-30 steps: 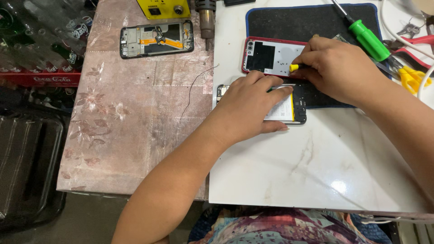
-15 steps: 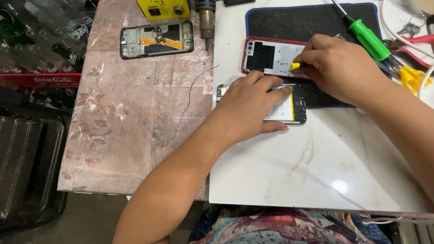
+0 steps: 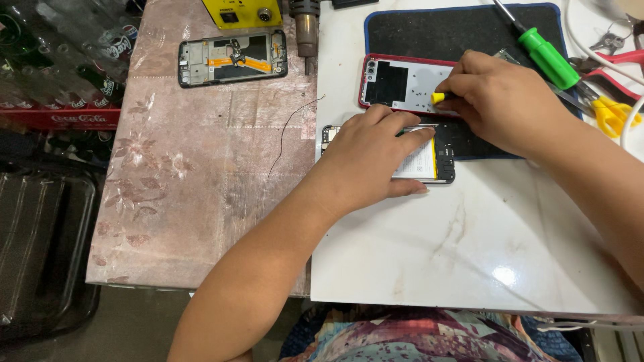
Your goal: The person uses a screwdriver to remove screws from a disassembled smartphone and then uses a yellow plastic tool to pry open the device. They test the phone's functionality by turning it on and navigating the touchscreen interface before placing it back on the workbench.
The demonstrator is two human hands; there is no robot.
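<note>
Left hand (image 3: pixel 372 157): I see it pressed flat, open, on the opened phone (image 3: pixel 429 161), mid-desk (image 3: pixel 469 255).
Right hand (image 3: pixel 500 100): pinching a yellow-tipped tool (image 3: pixel 438 98).

- Open white table (image 3: pixel 469 268) lies in front of me, below my left hand (image 3: pixel 372 161) and right hand (image 3: pixel 503 100); either could pass there.
- My hands crowd the opened phone (image 3: pixel 429 164) and the red phone back (image 3: pixel 396 84).
- A green screwdriver (image 3: pixel 547 48) and yellow-handled cutters (image 3: pixel 614 110) block my right.
- The pink table (image 3: pixel 194 181) to my left is mostly bare, with a phone frame (image 3: pixel 231 57) at its far edge.
</note>
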